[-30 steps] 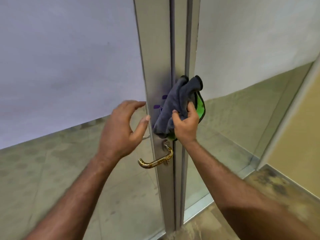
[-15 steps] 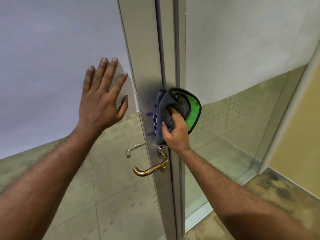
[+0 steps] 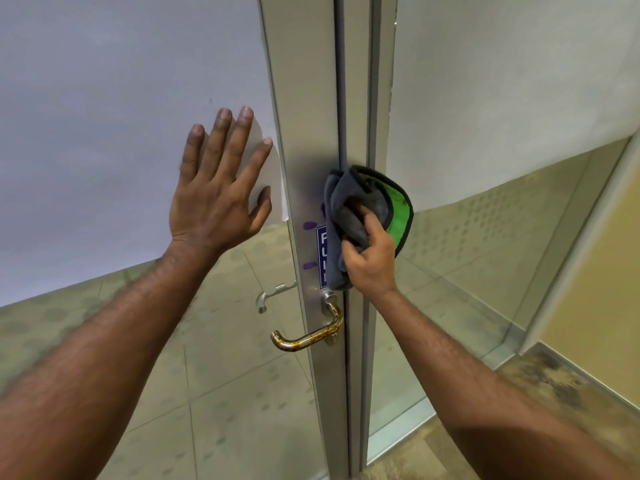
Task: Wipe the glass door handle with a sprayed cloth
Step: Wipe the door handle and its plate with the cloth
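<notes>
From the head view, a brushed metal door stile (image 3: 304, 168) ran top to bottom between two glass panes (image 3: 121, 116), frosted white above and clear lower down, where a pale tiled floor (image 3: 225, 393) showed through. The left hand (image 3: 218, 199) lay flat on the frosted glass just left of the stile, fingers spread, holding nothing. The right hand (image 3: 369, 261) was closed around a bunched grey cloth (image 3: 349, 209) with a green, black-edged side, pressing it against the stile over a blue sticker (image 3: 321, 251). The door handle (image 3: 308, 336), a brass-coloured lever with worn patches, stuck out leftward just below the cloth and apart from it. A second, silvery lever (image 3: 272, 296) showed through the glass. At right lay a mottled brown floor (image 3: 540, 379) and a yellow wall (image 3: 602, 289).
</notes>
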`<state>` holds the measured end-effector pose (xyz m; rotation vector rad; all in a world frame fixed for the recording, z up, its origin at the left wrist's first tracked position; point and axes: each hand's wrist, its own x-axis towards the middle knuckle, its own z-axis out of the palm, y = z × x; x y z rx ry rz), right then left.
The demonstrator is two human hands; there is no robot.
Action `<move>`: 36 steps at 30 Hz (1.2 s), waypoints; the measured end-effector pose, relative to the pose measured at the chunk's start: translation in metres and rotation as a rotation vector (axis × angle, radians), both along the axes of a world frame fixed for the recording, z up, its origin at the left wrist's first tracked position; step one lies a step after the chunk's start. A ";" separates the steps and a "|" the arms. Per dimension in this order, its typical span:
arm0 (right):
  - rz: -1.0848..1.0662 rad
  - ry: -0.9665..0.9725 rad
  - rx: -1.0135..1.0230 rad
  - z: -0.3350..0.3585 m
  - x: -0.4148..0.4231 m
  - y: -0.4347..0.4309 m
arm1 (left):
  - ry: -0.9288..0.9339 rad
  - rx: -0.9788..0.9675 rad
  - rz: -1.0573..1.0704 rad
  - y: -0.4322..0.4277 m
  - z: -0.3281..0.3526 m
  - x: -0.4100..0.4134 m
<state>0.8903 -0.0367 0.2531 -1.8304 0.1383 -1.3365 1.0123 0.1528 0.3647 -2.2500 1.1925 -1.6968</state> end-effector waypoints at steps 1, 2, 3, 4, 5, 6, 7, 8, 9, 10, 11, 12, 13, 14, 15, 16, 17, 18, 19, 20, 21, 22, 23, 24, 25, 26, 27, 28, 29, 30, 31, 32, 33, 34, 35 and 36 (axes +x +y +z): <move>-0.009 -0.034 0.019 0.004 0.002 0.005 | 0.004 0.001 0.000 0.000 0.000 0.000; -0.012 -0.053 0.027 0.007 0.004 0.009 | 0.007 0.003 0.001 0.000 0.000 -0.001; -0.007 -0.052 0.026 0.007 0.005 0.011 | 0.009 0.005 0.004 0.000 0.001 -0.001; 0.008 -0.034 0.013 0.006 0.005 0.010 | 0.007 0.007 0.006 0.000 0.001 -0.001; 0.024 -0.005 -0.012 0.003 0.004 0.006 | 0.005 0.006 0.007 0.000 0.001 -0.001; 0.030 0.031 -0.043 -0.001 0.002 0.001 | 0.003 0.005 0.006 0.000 0.000 0.000; 0.036 0.065 -0.062 -0.007 -0.002 -0.004 | 0.004 0.004 0.005 0.000 0.000 -0.001; 0.039 0.086 -0.054 -0.011 -0.005 -0.006 | 0.005 0.003 0.006 0.000 0.000 -0.001; 0.039 0.084 -0.018 -0.014 -0.008 -0.005 | 0.006 0.002 0.008 0.000 0.000 -0.001; 0.033 0.060 0.040 -0.015 -0.008 -0.002 | 0.007 0.003 0.011 0.000 0.000 0.000; 0.028 0.023 0.109 -0.013 -0.007 0.002 | 0.010 0.003 0.013 0.000 0.000 0.000; 0.022 -0.019 0.174 -0.009 -0.003 0.007 | 0.013 0.006 0.015 0.000 0.000 0.000; 0.020 -0.058 0.222 -0.004 0.001 0.012 | 0.016 0.011 0.018 0.000 0.000 0.000; 0.023 -0.084 0.252 0.001 0.005 0.017 | 0.018 0.016 0.021 0.000 0.000 0.000; 0.035 -0.097 0.272 0.005 0.008 0.020 | 0.019 0.019 0.025 0.000 0.000 0.000; 0.046 -0.095 0.273 0.009 0.009 0.023 | 0.019 0.020 0.029 0.000 0.000 0.000; 0.060 -0.082 0.252 0.009 0.010 0.024 | 0.019 0.020 0.031 0.000 0.000 0.000; 0.071 -0.062 0.216 0.008 0.008 0.023 | 0.020 0.021 0.031 0.000 0.000 0.001; 0.077 -0.038 0.179 0.005 0.006 0.021 | 0.019 0.021 0.029 0.000 0.000 0.001; 0.071 -0.013 0.146 0.001 0.004 0.019 | 0.016 0.020 0.025 0.000 -0.001 0.001; 0.068 0.000 0.143 -0.005 0.001 0.016 | 0.012 0.016 0.023 0.000 -0.001 0.002; 0.067 0.001 0.184 -0.011 0.000 0.014 | 0.009 0.012 0.023 0.000 -0.001 0.002; 0.076 -0.010 0.260 -0.016 -0.002 0.012 | 0.009 0.010 0.025 0.000 -0.001 0.002; 0.073 -0.022 0.340 -0.021 -0.003 0.012 | 0.010 0.011 0.028 0.000 -0.001 0.002; 0.075 -0.033 0.406 -0.024 -0.003 0.014 | 0.009 0.012 0.031 0.000 -0.001 0.002; 0.076 -0.031 0.451 -0.028 -0.003 0.018 | 0.008 0.012 0.033 -0.001 -0.001 0.002; 0.081 -0.022 0.475 -0.032 -0.001 0.021 | 0.009 0.012 0.031 -0.001 -0.001 0.002; 0.079 -0.013 0.468 -0.036 -0.001 0.025 | 0.009 0.010 0.025 -0.001 -0.001 0.002; 0.075 -0.007 0.429 -0.040 -0.001 0.029 | 0.004 0.004 0.019 0.000 -0.001 0.002; 0.070 -0.001 0.356 -0.044 0.000 0.033 | -0.001 -0.002 0.015 0.000 -0.002 0.002; 0.069 0.004 0.260 -0.047 0.000 0.036 | -0.004 -0.005 0.013 0.001 -0.002 0.002; 0.064 0.004 0.152 -0.049 0.001 0.039 | -0.007 -0.004 0.013 0.001 -0.002 0.002; 0.051 -0.003 0.044 -0.049 0.003 0.041 | -0.009 -0.001 0.013 0.001 -0.002 0.002; 0.037 -0.003 -0.057 -0.051 0.005 0.043 | -0.008 0.002 0.012 0.000 -0.001 0.002; 0.033 0.018 -0.148 -0.052 0.007 0.045 | -0.007 0.006 0.013 0.000 -0.001 0.001; 0.032 0.059 -0.220 -0.055 0.009 0.047 | -0.005 0.010 0.014 0.000 -0.002 0.001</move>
